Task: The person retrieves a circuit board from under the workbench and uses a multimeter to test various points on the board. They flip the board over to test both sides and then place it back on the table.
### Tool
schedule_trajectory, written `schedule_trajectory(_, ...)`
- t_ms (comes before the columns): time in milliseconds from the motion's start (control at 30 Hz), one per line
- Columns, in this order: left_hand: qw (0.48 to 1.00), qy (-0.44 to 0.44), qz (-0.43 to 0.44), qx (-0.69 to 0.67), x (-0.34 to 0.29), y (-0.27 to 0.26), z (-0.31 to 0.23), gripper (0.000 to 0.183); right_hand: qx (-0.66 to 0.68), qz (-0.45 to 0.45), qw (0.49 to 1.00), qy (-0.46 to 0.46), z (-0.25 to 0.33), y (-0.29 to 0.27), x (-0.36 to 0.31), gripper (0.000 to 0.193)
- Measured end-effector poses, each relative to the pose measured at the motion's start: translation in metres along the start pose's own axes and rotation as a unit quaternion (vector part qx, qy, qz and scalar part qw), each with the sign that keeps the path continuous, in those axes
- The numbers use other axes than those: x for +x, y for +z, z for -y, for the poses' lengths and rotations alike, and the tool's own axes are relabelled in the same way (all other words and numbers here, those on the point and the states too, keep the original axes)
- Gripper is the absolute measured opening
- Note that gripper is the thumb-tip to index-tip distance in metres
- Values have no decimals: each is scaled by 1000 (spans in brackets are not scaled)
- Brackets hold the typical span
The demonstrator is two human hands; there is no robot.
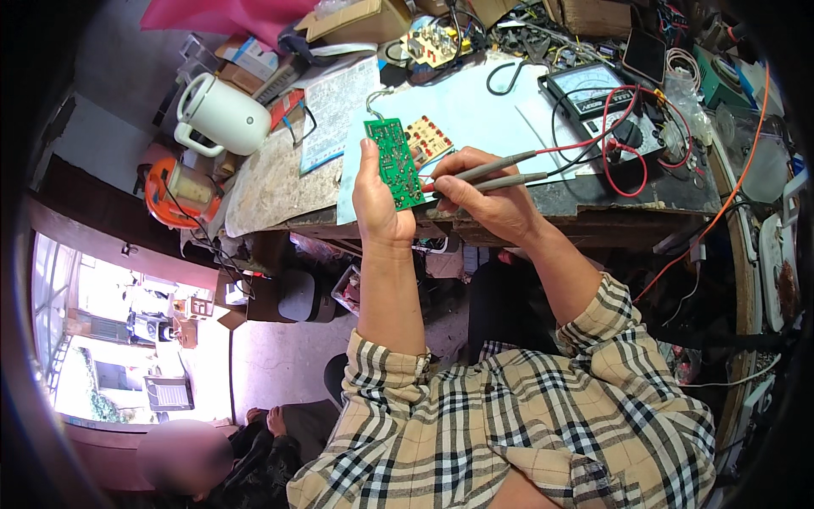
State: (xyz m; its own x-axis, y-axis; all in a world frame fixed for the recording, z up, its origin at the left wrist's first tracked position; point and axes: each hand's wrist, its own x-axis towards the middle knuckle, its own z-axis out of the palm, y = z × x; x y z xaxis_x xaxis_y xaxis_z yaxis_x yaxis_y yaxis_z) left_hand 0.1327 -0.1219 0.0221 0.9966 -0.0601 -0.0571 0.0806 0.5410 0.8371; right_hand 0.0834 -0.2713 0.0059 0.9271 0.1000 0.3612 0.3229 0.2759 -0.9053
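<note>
My left hand (379,199) grips a green circuit board (394,161) upright along its left edge, thumb up the side, with the soldered face toward me. In my right hand (483,191) are two grey multimeter probes (509,173), held together between the fingers. Their tips meet the board's lower right edge; whether they touch a solder point is too small to tell. Red and black leads run from the probes to an analog multimeter (606,114) on the right of the bench. Behind the green board lies a tan board (429,137) with red parts, partly hidden.
A white electric kettle (222,114) and an orange reel-like object (181,193) stand at the left. Loose parts and cables (543,38) crowd the back, beside a phone (644,56). An orange cable (746,170) hangs at the right. Another person (271,424) sits at lower left.
</note>
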Motion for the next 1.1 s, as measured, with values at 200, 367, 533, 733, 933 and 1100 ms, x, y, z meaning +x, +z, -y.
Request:
schedule_trajectory(200,1000,0,7,-8,0,1,0,40,-22,-10,1000,5,1,3,0,12)
schedule_trajectory(367,1000,2,6,-14,1,-1,3,42,-32,-15,999,-5,1,2,0,12)
schedule_trajectory(533,999,-11,5,-42,3,-5,2,44,-32,-10,999,-8,-1,1,0,13)
schedule_trajectory(733,999,-14,-6,-49,4,-6,3,44,-39,-8,999,-15,2,2,0,15)
schedule_trajectory(933,998,-17,12,-60,5,-10,3,44,-71,-14,997,-34,-7,0,1,15)
schedule_trajectory(1100,998,-15,12,-64,3,-7,3,42,-58,-22,998,-17,-7,1,0,15)
